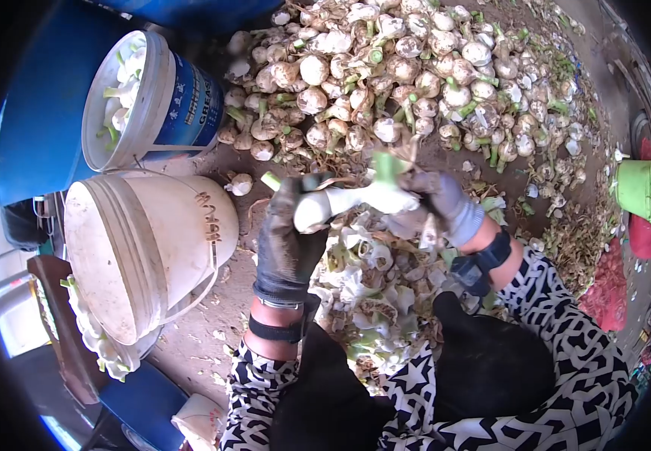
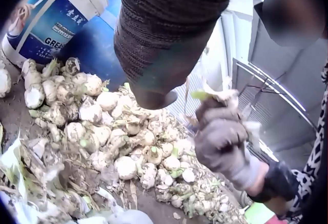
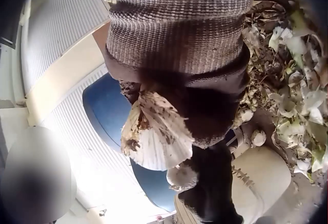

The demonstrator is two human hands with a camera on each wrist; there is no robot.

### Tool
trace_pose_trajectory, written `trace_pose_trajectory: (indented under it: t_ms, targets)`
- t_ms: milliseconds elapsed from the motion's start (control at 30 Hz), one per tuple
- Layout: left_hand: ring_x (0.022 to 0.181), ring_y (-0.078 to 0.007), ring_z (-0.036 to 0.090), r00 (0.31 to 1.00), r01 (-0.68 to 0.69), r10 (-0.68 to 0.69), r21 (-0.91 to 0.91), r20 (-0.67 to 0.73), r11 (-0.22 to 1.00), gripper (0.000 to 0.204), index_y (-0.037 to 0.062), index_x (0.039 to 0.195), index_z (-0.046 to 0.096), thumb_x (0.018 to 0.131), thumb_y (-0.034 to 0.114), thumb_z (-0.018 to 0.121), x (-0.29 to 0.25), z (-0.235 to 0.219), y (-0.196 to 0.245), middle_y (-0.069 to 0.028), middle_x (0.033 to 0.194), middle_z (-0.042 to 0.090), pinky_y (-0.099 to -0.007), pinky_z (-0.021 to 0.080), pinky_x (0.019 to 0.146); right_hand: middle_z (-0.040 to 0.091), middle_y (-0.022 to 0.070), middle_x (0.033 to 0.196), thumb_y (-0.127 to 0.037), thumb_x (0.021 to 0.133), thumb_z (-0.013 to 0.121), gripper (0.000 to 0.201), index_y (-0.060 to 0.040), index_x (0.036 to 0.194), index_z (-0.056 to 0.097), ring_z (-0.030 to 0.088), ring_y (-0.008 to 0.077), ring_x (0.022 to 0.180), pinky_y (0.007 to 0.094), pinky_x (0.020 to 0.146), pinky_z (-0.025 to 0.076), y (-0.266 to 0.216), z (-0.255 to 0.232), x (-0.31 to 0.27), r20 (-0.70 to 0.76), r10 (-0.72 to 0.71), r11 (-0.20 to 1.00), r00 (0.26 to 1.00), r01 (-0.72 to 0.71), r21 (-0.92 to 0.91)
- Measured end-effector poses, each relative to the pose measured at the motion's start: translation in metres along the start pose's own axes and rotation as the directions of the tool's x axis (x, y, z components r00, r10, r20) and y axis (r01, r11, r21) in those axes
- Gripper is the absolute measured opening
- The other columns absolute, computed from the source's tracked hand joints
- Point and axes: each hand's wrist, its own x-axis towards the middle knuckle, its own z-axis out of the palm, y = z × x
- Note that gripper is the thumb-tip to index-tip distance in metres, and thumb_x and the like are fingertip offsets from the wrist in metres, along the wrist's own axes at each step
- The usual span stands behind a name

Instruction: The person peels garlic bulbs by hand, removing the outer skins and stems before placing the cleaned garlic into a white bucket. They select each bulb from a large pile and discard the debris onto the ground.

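Observation:
My left hand [image 1: 295, 218], in a dark glove, grips a white bulb [image 1: 324, 207] with a green stalk [image 1: 386, 167] above a heap of peelings. My right hand [image 1: 416, 201], in a grey glove, pinches the bulb's stalk end. The left wrist view shows the right hand [image 2: 219, 141] gripping the leafy top [image 2: 212, 96], with the left glove [image 2: 164, 39] close to the lens. In the right wrist view a dirty flap of outer skin [image 3: 154, 137] hangs below the right glove [image 3: 179, 29], and the left glove [image 3: 212, 183] is under it.
A big pile of unpeeled bulbs [image 1: 386, 83] lies on the ground ahead. A white bucket [image 1: 145, 248] stands at left, and a blue-labelled bucket [image 1: 156, 98] holding peeled bulbs is behind it. Peelings [image 1: 370, 293] cover the ground by my knees. A green pot [image 1: 637, 188] sits far right.

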Motion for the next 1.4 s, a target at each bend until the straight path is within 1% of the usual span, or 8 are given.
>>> trace_pose_trajectory:
  t_ms: [333,467,667,733,800,867,1167,1400]
  targets:
    - [0.116,-0.0306,0.056,0.996,-0.005,-0.027,-0.364,-0.082,0.932,0.047,0.0049,0.125,0.056,0.093,0.04,0.052,0.019,-0.018,0.028,-0.0148,0.124,0.06,-0.0545,0.037,0.105,0.063,0.0139,0.073,-0.034,0.089,0.062,0.034,-0.0001,0.093,0.063,0.062,0.0242,0.067,0.0378,0.064,0.049,0.045,0.111,-0.03,0.542,0.642,0.603,0.542,0.078,-0.794]
    - [0.12,-0.0263,0.054,0.986,-0.012,-0.045,-0.334,-0.163,0.943,0.042,0.0088,0.124,0.058,0.092,0.035,0.05,0.018,-0.006,0.028,-0.011,0.123,0.062,-0.0569,0.033,0.107,0.066,0.016,0.076,-0.061,0.083,0.058,0.063,-0.0027,0.109,0.056,0.066,0.0348,0.07,0.0447,0.066,0.052,0.017,0.117,0.009,-0.164,0.408,-0.493,0.898,0.066,-0.868]
    - [0.112,-0.0295,0.057,0.992,0.12,-0.103,-0.349,0.067,0.93,0.053,0.0032,0.13,0.05,0.094,0.043,0.047,0.028,-0.02,0.004,-0.0174,0.122,0.059,-0.0473,0.048,0.095,0.056,0.0137,0.059,-0.033,0.087,0.067,0.032,-0.0023,0.087,0.057,0.054,0.0283,0.045,0.0363,0.046,0.046,0.017,0.06,0.071,0.339,-0.513,-0.194,0.789,0.278,-0.941]
    - [0.112,-0.0303,0.056,0.99,0.021,-0.063,-0.309,-0.127,0.951,0.059,0.0019,0.129,0.05,0.094,0.049,0.043,0.031,-0.023,0.001,-0.0196,0.125,0.056,-0.0423,0.051,0.091,0.059,0.0111,0.062,-0.024,0.09,0.064,0.024,-0.0011,0.084,0.057,0.058,0.0216,0.049,0.0327,0.048,0.046,0.018,0.059,0.07,0.369,-0.515,-0.214,0.774,0.301,-0.929]
    - [0.114,-0.0312,0.055,0.998,0.04,-0.048,-0.209,-0.03,0.977,0.059,0.0011,0.127,0.051,0.095,0.049,0.041,0.033,-0.033,0.006,-0.0197,0.124,0.057,-0.0431,0.048,0.095,0.062,0.0049,0.065,-0.015,0.089,0.064,0.013,-0.0021,0.09,0.062,0.061,0.0151,0.058,0.0315,0.054,0.048,0.011,0.083,0.05,0.041,0.105,0.742,0.994,-0.051,-0.668]
    - [0.112,-0.0323,0.057,0.966,-0.029,-0.025,-0.202,-0.257,0.979,0.046,0.0094,0.124,0.055,0.095,0.044,0.05,0.031,-0.025,0.009,-0.0124,0.115,0.062,-0.0532,0.042,0.1,0.065,0.0018,0.069,-0.005,0.088,0.06,0.008,-0.0025,0.093,0.066,0.062,0.0111,0.065,0.0299,0.058,0.049,0.017,0.096,0.032,0.305,0.308,0.841,0.901,-0.108,-0.531]
    - [0.105,-0.0296,0.061,0.994,-0.05,0.034,-0.157,-0.1,0.986,0.043,0.0091,0.118,0.058,0.09,0.042,0.06,0.059,-0.056,0.06,-0.0107,0.113,0.063,-0.0437,0.053,0.089,0.068,0.0157,0.081,-0.023,0.081,0.061,0.03,-0.0127,0.109,0.059,0.066,0.0343,0.072,0.0461,0.064,0.049,0.035,0.048,0.011,-0.195,0.236,-0.475,0.952,-0.062,-0.878]
    - [0.112,-0.0254,0.059,0.975,-0.211,0.2,0.114,0.095,0.971,0.046,0.0016,0.123,0.057,0.095,0.038,0.052,0.055,0.007,0.123,-0.0136,0.118,0.064,-0.0403,0.048,0.097,0.064,0.0197,0.109,-0.037,0.09,0.055,0.046,-0.0108,0.127,0.048,0.066,0.0331,0.09,0.0432,0.076,0.052,-0.051,-0.038,0.05,-0.427,-0.481,-0.417,0.766,-0.628,-0.657]
